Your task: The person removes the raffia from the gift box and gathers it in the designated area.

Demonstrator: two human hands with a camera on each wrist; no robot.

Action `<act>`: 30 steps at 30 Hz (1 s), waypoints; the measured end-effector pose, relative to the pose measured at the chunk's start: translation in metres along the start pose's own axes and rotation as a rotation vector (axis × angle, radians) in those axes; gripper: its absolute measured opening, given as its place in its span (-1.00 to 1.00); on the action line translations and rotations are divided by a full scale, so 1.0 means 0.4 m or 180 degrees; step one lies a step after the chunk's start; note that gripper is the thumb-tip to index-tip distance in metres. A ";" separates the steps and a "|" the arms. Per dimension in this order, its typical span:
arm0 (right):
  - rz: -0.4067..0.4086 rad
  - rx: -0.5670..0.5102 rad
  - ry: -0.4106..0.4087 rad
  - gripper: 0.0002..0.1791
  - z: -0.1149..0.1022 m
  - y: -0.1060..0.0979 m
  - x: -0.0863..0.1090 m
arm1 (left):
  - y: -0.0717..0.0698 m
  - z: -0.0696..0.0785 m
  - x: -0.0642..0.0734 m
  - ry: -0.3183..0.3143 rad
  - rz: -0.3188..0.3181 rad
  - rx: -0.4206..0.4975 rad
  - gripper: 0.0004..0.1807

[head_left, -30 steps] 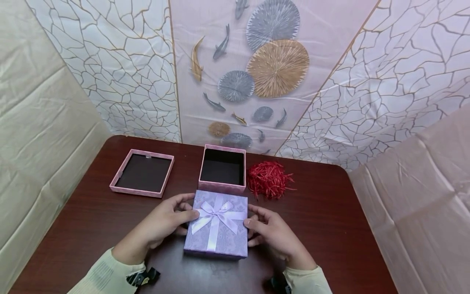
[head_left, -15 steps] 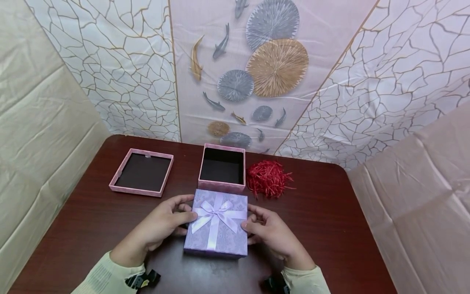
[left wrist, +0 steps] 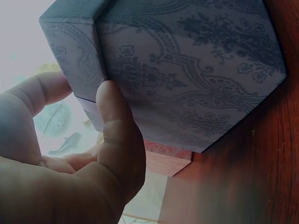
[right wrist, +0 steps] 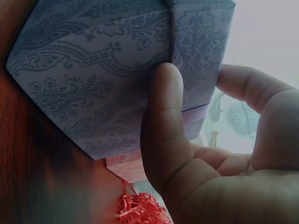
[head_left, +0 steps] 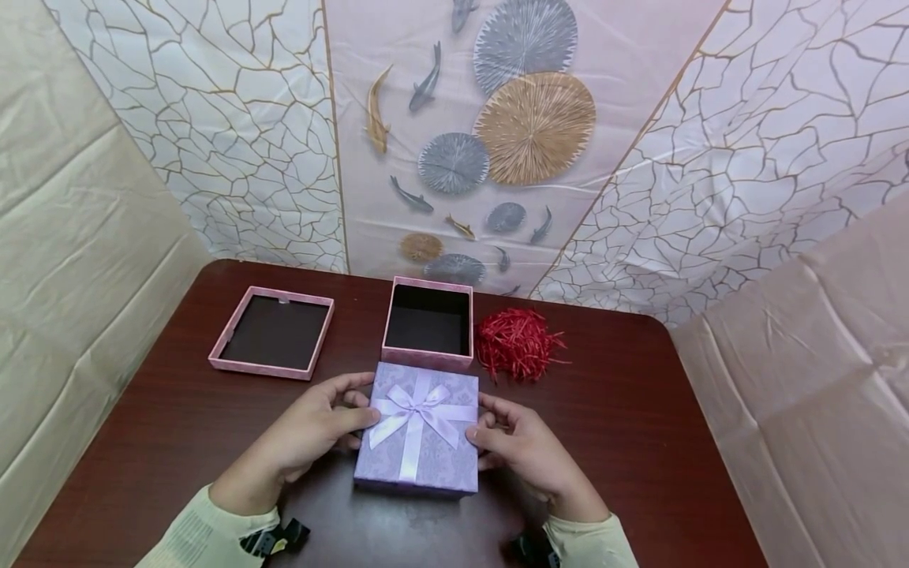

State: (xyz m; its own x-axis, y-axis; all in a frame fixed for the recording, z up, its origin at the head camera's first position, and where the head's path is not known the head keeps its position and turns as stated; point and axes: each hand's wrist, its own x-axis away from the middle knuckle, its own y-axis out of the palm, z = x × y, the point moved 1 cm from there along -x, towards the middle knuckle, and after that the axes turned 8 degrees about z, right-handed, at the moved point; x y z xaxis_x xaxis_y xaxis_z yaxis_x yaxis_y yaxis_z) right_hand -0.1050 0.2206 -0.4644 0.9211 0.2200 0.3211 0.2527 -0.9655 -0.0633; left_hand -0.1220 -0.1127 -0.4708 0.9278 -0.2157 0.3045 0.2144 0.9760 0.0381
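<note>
A lavender paisley gift box [left wrist: 187, 88] stands on the table with its lid [head_left: 443, 465] on, and a pale purple ribbon bow [head_left: 417, 410] ties across the top. My left hand [head_left: 312, 426] grips the lid's left side, thumb on the top edge. A fingertip [left wrist: 111, 95] sits right at the lid's lower rim. On the opposite side my right hand [head_left: 521, 450] holds the lid the same way, with a fingertip [right wrist: 168, 77] at the rim. The remaining fingers are curled beside the box.
Behind the lavender box stands an open pink box [head_left: 428, 359] with a black interior. Its upturned pink lid [head_left: 271, 368] lies to the left. Red paper shred [head_left: 520, 343] is heaped at the right of the pink box. Fabric walls [head_left: 611, 252] border the dark wooden table [head_left: 639, 434].
Both hands keep their hold on the lid, and the left thumb has drawn slightly back toward the lid's edge. The right thumb has shifted slightly inward over the lid. The box has stayed put.
</note>
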 end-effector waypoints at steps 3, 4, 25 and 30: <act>0.0016 -0.0004 0.0001 -0.15 0.001 0.000 0.000 | 0.000 0.001 0.000 0.0010 -0.0003 0.0006 -0.16; 0.0024 -0.0003 0.0002 -0.15 0.001 0.000 0.000 | 0.001 0.002 0.000 0.0009 -0.0004 0.0012 -0.16; 0.0003 0.0062 -0.0049 -0.15 -0.016 0.000 0.011 | -0.002 0.007 0.002 0.0051 -0.0035 0.0045 -0.15; 0.0003 0.0073 -0.0074 -0.15 -0.020 -0.002 0.015 | -0.001 0.009 0.003 0.0061 -0.0038 0.0045 -0.15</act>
State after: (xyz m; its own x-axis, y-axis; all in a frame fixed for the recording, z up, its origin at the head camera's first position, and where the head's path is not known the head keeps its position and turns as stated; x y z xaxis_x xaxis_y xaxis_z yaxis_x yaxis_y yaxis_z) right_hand -0.1022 0.2215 -0.4549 0.9280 0.2225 0.2989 0.2582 -0.9623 -0.0853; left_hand -0.1221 -0.1134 -0.4670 0.9309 -0.2278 0.2856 0.2213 0.9736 0.0551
